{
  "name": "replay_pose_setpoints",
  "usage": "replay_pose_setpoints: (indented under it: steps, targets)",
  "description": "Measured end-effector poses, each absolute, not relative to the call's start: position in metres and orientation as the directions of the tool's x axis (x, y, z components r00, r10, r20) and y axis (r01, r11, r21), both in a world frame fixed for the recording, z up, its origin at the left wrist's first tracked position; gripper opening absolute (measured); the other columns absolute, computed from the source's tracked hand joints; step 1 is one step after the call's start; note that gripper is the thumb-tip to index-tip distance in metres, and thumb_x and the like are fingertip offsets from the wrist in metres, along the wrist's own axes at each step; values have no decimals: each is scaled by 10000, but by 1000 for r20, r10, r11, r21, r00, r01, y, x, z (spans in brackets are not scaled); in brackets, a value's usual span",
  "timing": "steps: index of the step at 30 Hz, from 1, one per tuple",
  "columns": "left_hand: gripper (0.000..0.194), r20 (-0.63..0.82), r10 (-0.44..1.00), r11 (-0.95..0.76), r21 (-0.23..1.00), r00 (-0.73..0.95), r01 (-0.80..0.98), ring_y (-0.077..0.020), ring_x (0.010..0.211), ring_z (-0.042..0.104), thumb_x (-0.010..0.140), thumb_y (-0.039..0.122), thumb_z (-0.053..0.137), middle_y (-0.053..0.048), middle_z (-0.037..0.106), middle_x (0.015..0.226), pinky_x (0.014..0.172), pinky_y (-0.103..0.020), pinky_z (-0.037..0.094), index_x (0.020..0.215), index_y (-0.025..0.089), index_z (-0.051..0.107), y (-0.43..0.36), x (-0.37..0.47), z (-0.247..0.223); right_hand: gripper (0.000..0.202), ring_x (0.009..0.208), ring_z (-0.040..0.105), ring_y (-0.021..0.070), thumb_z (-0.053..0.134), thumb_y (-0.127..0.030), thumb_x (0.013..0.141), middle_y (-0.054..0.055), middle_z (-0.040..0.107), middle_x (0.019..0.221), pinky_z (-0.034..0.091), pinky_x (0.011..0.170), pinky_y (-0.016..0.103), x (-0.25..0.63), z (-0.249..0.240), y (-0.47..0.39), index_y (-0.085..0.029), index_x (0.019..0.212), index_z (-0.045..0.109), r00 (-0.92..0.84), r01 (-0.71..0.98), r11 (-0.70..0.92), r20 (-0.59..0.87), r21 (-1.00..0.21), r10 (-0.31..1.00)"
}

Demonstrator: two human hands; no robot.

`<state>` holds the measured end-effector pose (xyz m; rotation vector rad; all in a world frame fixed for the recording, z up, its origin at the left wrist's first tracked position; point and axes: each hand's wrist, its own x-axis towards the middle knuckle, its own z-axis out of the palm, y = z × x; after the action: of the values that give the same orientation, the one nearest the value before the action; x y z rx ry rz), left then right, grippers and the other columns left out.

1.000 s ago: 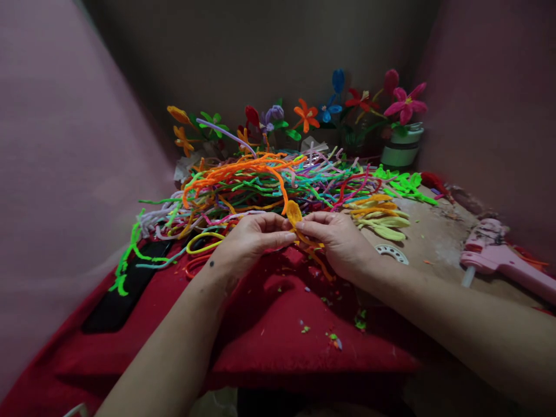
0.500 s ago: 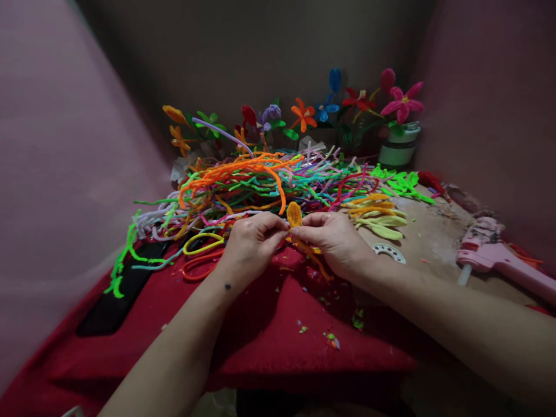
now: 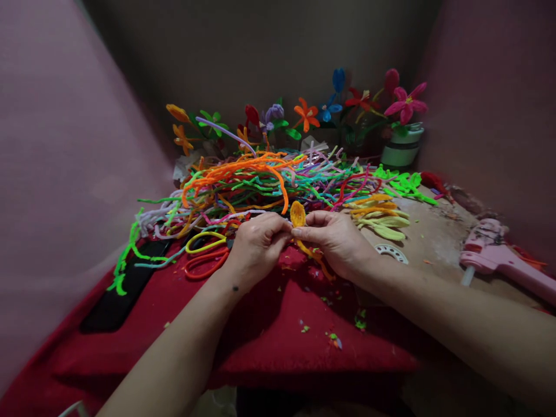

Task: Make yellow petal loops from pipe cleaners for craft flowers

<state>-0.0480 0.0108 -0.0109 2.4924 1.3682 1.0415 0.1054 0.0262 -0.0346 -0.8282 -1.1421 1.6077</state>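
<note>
Between my two hands stands an orange-yellow pipe cleaner petal (image 3: 297, 214), an oval loop with a long tail hanging down toward the red cloth. My right hand (image 3: 336, 240) pinches its base between thumb and fingers. Closed beside it, my left hand (image 3: 263, 243) has its fingertips at the same base, touching it from the left. Just behind the hands lies a heap of many-coloured pipe cleaners (image 3: 256, 185). Scissors with yellow and red handles (image 3: 206, 243) rest by my left wrist, their blades hidden.
A black phone (image 3: 110, 307) lies at the left on the red cloth (image 3: 174, 353). To the right are yellow petals (image 3: 377, 217), a white ring (image 3: 391, 253) and a pink glue gun (image 3: 486, 249) on cardboard. Pipe cleaner flowers (image 3: 306, 114) and a jar (image 3: 402, 147) line the back.
The view has shifted slightly, so everything sits a little further right. The petal has turned to show more of its open face; both hands keep their pinch.
</note>
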Motion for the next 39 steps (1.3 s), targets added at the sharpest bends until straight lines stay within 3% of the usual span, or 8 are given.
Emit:
replay_pose_setpoints:
  steps: [4, 13, 17, 20, 23, 27, 36, 39]
  targets:
    - [121, 516, 784, -591, 447, 346, 671, -136, 656, 561, 774, 185, 544, -25, 625, 675, 651, -243, 413, 669, 187, 605, 11, -48, -12, 304, 462, 411, 55, 778, -300, 533, -61, 481, 513, 294, 460, 217, 106, -33, 27, -150, 592, 520, -310, -331, -93, 15, -939, 950]
    - [169, 582, 689, -675, 298, 432, 675, -148, 690, 542, 830, 182, 474, -52, 610, 702, 669, -262, 410, 704, 169, 586, 12, -49, -16, 306, 491, 446, 65, 788, -278, 514, -57, 518, 561, 318, 490, 226, 105, -36, 28, -157, 645, 539, -334, -384, -115, 21, -916, 942]
    - [157, 558, 695, -680, 307, 453, 666, -147, 696, 539, 826, 207, 497, -47, 606, 708, 673, -263, 409, 709, 176, 597, 14, -51, -18, 296, 475, 418, 59, 776, -293, 536, -62, 490, 527, 301, 479, 223, 107, -38, 28, -157, 598, 520, -332, -362, -109, 19, -926, 943]
    - [127, 500, 763, -628, 423, 409, 653, -141, 700, 542, 801, 217, 541, -35, 603, 713, 689, -261, 412, 702, 176, 610, 13, -51, -14, 301, 464, 403, 53, 774, -295, 533, -65, 476, 513, 278, 468, 219, 107, -36, 28, -154, 581, 512, -319, -355, -134, -15, -925, 948]
    - [95, 370, 890, -455, 663, 268, 595, -145, 738, 557, 740, 262, 621, -31, 613, 770, 687, -252, 425, 744, 167, 620, 12, -50, -6, 289, 451, 401, 56, 765, -291, 535, -60, 483, 498, 264, 457, 220, 107, -33, 26, -155, 561, 511, -313, -325, -156, -50, -933, 949]
    - [304, 142, 982, -177, 927, 127, 331, -128, 687, 559, 708, 349, 652, -17, 634, 798, 625, -233, 428, 953, 171, 619, 10, -46, 0, 241, 411, 382, 56, 742, -259, 539, -54, 484, 450, 261, 435, 224, 107, -29, 22, -153, 532, 525, -333, -248, -191, -101, -950, 937]
    - [196, 0, 998, -1, 1000, -63, -15, -54, 427, 402, 656, 327, 677, 38, 514, 504, 451, -194, 347, 688, 136, 651, 7, -31, -12, 234, 437, 412, 60, 743, -252, 531, -38, 515, 474, 294, 475, 233, 103, -30, 18, -143, 513, 537, -354, -219, -197, -110, -956, 929]
    - [178, 116, 985, -102, 989, -132, 106, -71, 464, 429, 678, 319, 650, 24, 543, 529, 479, -204, 360, 646, 144, 644, 5, -28, -12, 228, 453, 443, 72, 729, -247, 552, -23, 544, 487, 314, 490, 239, 102, -32, 17, -147, 514, 527, -357, -264, -201, -98, -943, 929]
